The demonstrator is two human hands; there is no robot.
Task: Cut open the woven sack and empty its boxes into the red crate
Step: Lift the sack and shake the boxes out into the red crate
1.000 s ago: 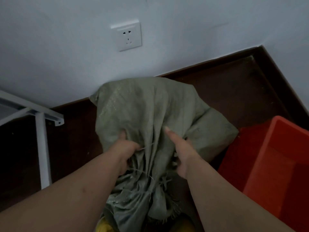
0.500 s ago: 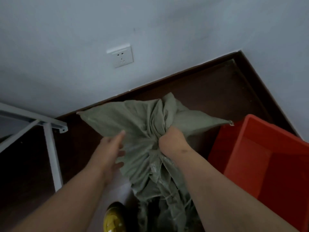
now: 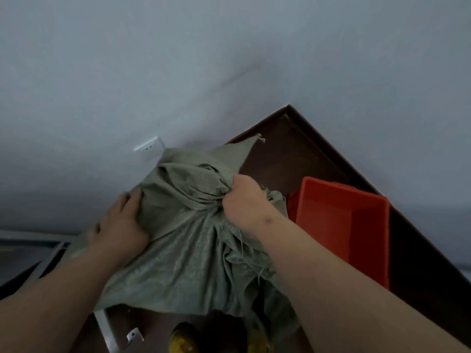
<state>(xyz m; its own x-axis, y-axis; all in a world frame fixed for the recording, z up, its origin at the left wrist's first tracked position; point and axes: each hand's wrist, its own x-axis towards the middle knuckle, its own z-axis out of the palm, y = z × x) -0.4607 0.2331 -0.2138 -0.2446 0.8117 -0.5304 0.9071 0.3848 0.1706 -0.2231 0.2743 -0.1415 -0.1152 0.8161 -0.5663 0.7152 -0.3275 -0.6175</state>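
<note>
The grey-green woven sack (image 3: 183,253) hangs limp and crumpled in front of me, lifted off the floor. My right hand (image 3: 242,200) is fisted on a bunched fold near its top. My left hand (image 3: 119,228) presses and grips the sack's left side, fingers spread over the cloth. The red crate (image 3: 367,225) stands on the dark floor to the right of the sack, its inside bare as far as I can see. No boxes are visible.
A white wall with a socket (image 3: 150,149) is behind the sack. A white metal frame leg (image 3: 107,329) stands at lower left. Something yellow (image 3: 183,340) shows on the floor below the sack. Dark skirting runs along the wall corner.
The sack has been raised higher and turned toward the crate. My left hand went from open beside the sack to holding its left side. The view tilted upward.
</note>
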